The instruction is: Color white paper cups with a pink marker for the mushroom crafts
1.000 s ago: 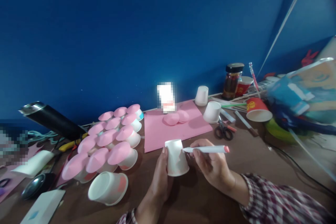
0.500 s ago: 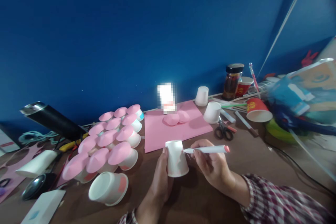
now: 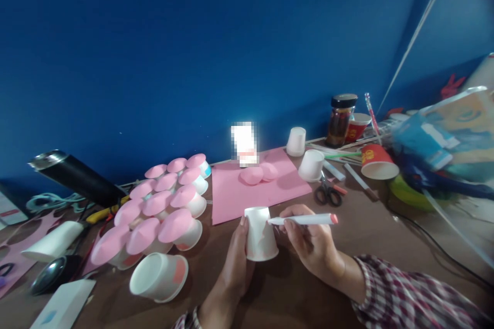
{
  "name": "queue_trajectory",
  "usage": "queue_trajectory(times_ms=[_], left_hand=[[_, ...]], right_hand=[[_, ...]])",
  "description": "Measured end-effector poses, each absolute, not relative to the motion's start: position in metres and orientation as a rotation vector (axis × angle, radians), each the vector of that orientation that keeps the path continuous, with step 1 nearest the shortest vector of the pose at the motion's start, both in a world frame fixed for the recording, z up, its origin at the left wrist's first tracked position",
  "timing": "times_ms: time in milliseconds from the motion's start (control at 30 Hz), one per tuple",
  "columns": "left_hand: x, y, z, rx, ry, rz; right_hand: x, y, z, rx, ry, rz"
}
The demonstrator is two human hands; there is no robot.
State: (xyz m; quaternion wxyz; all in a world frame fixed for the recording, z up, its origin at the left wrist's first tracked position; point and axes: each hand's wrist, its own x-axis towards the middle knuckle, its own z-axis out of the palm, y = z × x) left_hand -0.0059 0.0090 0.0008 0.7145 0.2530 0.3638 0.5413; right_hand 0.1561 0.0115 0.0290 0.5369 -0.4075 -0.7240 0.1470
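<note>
Upside down in my left hand is a white paper cup, gripped from its left side. My right hand pinches a white marker with a red end. Its tip points left and meets, or nearly meets, the cup's upper right side. Behind the cup lies a pink sheet of paper with pink paper pieces on it. To the left stand several white cups topped with pink paper cones. Another white cup lies tilted in front of them.
Right of the sheet are white cups, black-handled scissors, more markers, a red cup and a lidded jar. A black bottle leans at the left, near a computer mouse. A blue wall rises behind.
Almost nothing differs. The cup and my left hand have shifted very slightly, while the marker tip stays at the cup's upper right side.
</note>
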Motion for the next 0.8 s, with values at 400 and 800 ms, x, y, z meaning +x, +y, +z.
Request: queue_trajectory(times_ms=[400, 800], left_hand=[[-0.0059, 0.0065, 0.008, 0.418, 0.809, 1.19], [-0.0049, 0.0071, 0.01, 0.425, 0.834, 1.209]], right_hand=[[0.1562, 0.0133, 0.0267, -0.962, -1.723, 0.349], [0.1555, 0.0093, 0.0286, -0.97, -1.737, 0.372]])
